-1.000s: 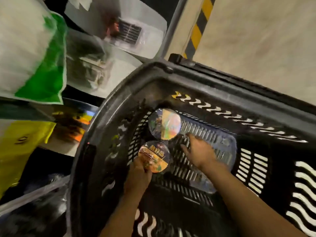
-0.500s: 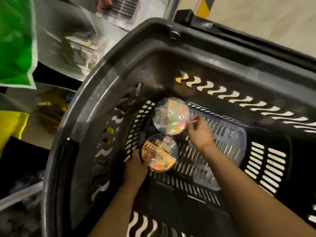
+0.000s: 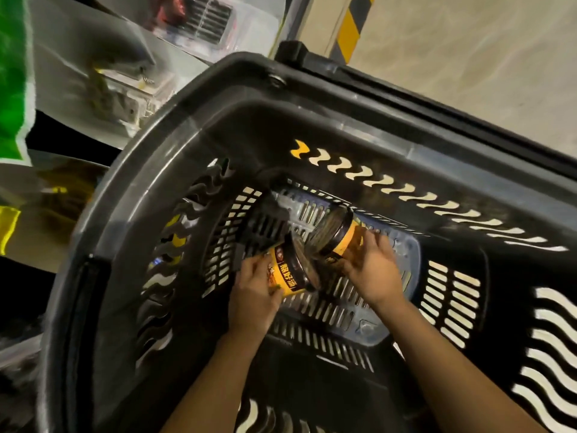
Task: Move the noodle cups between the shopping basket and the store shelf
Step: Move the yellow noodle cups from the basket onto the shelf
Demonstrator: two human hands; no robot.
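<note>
Fingers, left hand (image 3: 254,296): curled round the side wall of the near noodle cup (image 3: 288,271), holding it tipped on its side, lid turned away to the right.
Fingers, right hand (image 3: 373,270): wrapped round the body of the far noodle cup (image 3: 335,237), also tilted, its rim leaning toward the other cup.
Cup positions: both low inside the shopping basket (image 3: 150,195), near its far-left corner; rims touching or nearly so, which one cannot tell.
Step in hand (judged): taking both cups out of the basket, one per hand.
Handling advice: firm each grip on the cup wall rather than the thin lid; separate the two rims before raising; bring the cups upright so they pass the basket rim without knocking it.
Risk (judged): smooth wrapped walls may slip in a one-handed hold.
Surface: black slotted plastic basket floor with a bluish inner panel (image 3: 402,254).
Room: pale floor (image 3: 468,57) beyond the basket, a yellow-and-black striped post (image 3: 351,29); blurred packaged goods (image 3: 103,73) at upper left, presumably the store shelf.
</note>
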